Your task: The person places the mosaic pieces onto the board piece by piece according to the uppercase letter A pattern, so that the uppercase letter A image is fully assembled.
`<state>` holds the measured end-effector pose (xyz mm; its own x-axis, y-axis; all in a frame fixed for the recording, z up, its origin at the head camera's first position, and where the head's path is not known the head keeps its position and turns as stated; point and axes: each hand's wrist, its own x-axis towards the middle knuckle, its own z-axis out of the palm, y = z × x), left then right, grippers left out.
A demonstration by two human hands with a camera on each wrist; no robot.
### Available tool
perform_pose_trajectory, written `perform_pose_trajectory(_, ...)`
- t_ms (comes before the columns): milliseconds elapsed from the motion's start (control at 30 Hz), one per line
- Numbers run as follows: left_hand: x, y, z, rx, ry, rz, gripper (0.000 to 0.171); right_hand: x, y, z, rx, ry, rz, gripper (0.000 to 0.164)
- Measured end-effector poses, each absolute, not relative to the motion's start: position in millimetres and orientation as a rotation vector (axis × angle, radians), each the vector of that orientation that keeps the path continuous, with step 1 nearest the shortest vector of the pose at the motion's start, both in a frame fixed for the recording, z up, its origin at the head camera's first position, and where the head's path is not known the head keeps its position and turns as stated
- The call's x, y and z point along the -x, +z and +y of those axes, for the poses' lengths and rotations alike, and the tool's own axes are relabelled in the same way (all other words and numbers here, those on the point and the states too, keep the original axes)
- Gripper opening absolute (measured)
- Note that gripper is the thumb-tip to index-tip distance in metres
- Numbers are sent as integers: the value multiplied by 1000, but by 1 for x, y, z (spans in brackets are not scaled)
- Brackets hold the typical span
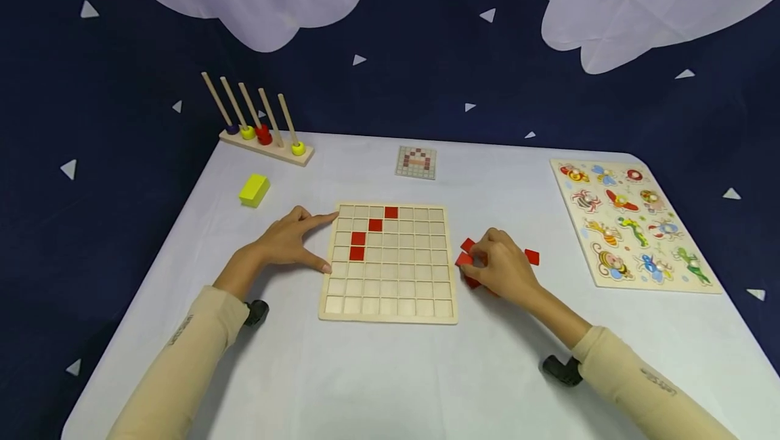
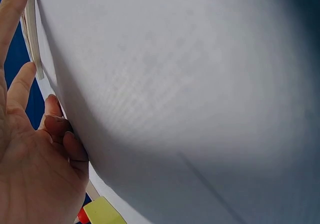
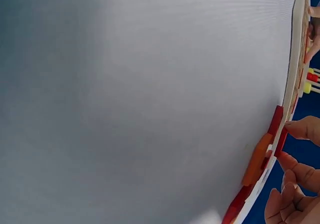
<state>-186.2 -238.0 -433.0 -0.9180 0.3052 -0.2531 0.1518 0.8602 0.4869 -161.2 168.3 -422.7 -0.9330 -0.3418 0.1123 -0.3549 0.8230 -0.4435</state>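
Note:
A wooden grid board [image 1: 399, 289] lies flat in the middle of the table, with several red square tiles [image 1: 357, 253] in cells of its upper left part. My left hand [image 1: 286, 240] rests at the board's left edge, thumb and index finger spread along it, the other fingers loosely bent. Right of the board, my right hand [image 1: 502, 264] pinches a red tile [image 3: 281, 143] between thumb and index finger. Under and around that hand lie more loose red tiles [image 1: 532, 257], partly hidden by it. An orange piece [image 3: 257, 159] shows among them in the right wrist view.
Behind the board lies a small pattern card [image 1: 416, 162]. A wooden peg stand [image 1: 268, 149] with coloured rings is at the back left, a yellow block [image 1: 254, 190] in front of it. At the right lies an insect puzzle board [image 1: 634, 230]. A dark curtain [image 1: 420, 81] hangs behind the table.

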Motion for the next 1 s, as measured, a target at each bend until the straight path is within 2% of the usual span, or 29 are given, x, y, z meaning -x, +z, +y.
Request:
perform_pose_trajectory(267, 187, -429, -236, -337, 671, 2705, 112, 163, -412, 147, -677, 742, -2984, 19)
perform_pose_trajectory(633, 187, -433, -236, -331, 660, 2704, 114, 163, -408, 88, -927, 737, -2981, 24)
perform_pose_trajectory(1000, 187, -432, -237, -363, 676, 2700, 111, 162, -411, 33, -1176, 730, -2936, 18)
